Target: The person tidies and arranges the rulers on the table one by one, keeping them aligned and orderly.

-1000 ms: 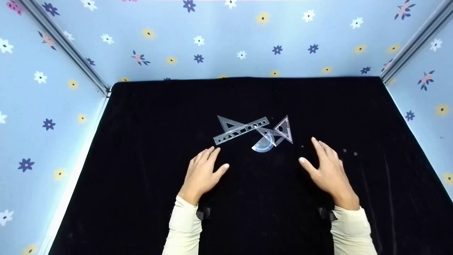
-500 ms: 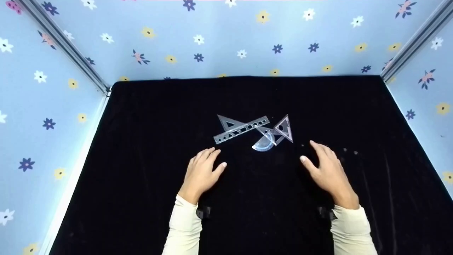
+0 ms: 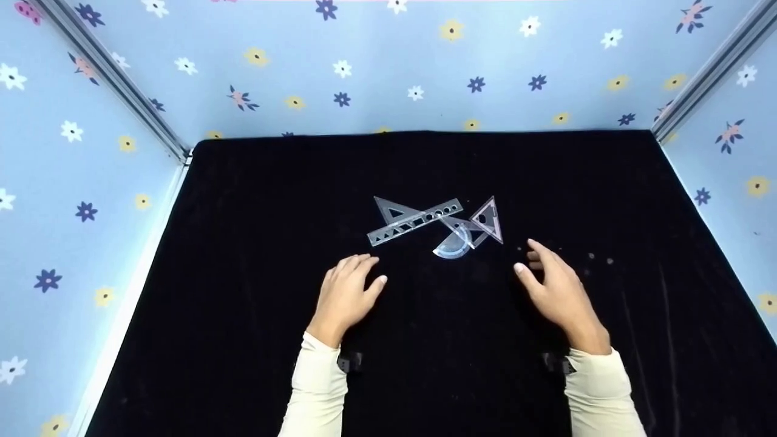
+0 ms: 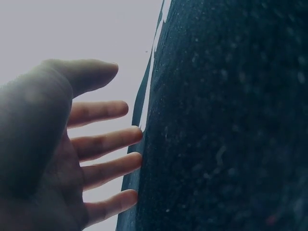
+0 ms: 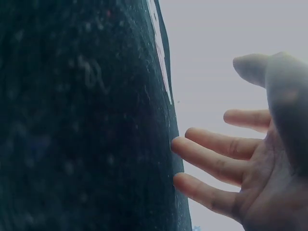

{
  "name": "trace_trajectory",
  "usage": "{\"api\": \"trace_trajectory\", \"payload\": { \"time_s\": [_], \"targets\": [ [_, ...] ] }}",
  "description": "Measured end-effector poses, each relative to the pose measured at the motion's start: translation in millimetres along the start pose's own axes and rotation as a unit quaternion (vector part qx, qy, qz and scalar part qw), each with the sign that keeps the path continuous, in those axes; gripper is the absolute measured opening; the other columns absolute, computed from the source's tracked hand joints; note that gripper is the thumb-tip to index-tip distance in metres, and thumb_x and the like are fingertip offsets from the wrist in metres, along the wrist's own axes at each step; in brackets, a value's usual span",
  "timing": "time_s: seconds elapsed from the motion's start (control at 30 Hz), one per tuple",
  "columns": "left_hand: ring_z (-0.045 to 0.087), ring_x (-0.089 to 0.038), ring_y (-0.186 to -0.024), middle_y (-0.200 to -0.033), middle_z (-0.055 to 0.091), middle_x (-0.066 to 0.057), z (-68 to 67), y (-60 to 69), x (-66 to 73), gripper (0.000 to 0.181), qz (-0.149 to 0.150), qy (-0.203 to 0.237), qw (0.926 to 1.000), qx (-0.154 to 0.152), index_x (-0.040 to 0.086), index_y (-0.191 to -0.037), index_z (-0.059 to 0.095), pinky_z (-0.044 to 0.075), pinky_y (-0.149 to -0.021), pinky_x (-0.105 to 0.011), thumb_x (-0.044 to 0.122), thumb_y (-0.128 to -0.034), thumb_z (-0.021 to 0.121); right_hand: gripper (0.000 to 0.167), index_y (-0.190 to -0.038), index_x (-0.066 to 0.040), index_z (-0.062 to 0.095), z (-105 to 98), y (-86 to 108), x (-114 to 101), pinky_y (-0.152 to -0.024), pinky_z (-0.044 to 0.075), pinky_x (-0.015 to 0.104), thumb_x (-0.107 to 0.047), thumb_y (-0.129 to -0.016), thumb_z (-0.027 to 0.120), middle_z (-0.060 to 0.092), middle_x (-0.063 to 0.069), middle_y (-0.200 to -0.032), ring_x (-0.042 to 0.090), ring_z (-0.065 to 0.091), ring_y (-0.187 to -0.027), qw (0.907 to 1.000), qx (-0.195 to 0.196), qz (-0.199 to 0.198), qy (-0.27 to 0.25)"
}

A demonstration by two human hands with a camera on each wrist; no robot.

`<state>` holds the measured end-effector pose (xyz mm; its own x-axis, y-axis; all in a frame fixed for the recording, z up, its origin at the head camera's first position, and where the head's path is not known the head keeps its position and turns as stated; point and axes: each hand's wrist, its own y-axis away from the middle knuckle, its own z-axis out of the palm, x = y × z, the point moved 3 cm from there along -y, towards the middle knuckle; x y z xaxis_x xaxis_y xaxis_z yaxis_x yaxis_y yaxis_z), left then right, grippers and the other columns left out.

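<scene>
My left hand (image 3: 347, 297) and right hand (image 3: 559, 294): empty, fingers loosely parted. Clear plastic cut-out ruler (image 3: 415, 222), clear plastic triangle (image 3: 407, 211), pinkish plastic triangle (image 3: 495, 224) and blue-marked plastic semicircular protractor (image 3: 452, 246) lie clustered on the black-clothed tabletop (image 3: 273, 200). I judge handling unstarted, all remaining.

Clear ruler (image 3: 423, 220) slanted across set square (image 3: 385, 209); protractor (image 3: 454, 245), pinkish triangle (image 3: 490, 218) nearby, overlaps unclear

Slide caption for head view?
Empty left hand and right hand near a clear ruler, protractor and triangles on black cloth.
</scene>
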<state>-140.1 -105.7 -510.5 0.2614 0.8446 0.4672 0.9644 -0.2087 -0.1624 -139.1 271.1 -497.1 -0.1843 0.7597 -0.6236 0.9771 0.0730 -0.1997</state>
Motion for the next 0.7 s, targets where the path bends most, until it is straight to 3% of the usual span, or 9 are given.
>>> {"api": "trace_trajectory", "payload": {
  "time_s": [0.4,0.7],
  "targets": [
    [0.053,-0.027,-0.127,-0.132,0.064,-0.007,-1.2,0.3,-1.0,0.041,0.003,0.011,0.9998,0.015,0.010,-0.128,0.068,0.042,-0.101,-0.050,0.035,-0.0959,0.063,0.046,-0.133,-0.005,0.063,4.1,-1.3,-5.1,-0.092,0.048,0.048,-0.035,-0.098,0.063,0.071,0.009,-0.110,0.027,0.067,-0.100,1.0000,-0.003,-0.008,0.004],
    [0.053,-0.027,-0.127,-0.131,0.065,-0.007,0.5,0.9,-1.5,0.040,0.008,-0.006,0.9998,0.016,0.010,-0.126,0.069,0.042,-0.102,-0.050,0.036,-0.0956,0.063,0.037,-0.125,-0.004,0.068,5.6,-2.6,-7.7,-0.087,0.049,0.046,-0.028,-0.096,0.067,0.072,0.007,-0.104,0.024,0.067,-0.095,0.9995,0.002,-0.026,0.014]
  ]
}}
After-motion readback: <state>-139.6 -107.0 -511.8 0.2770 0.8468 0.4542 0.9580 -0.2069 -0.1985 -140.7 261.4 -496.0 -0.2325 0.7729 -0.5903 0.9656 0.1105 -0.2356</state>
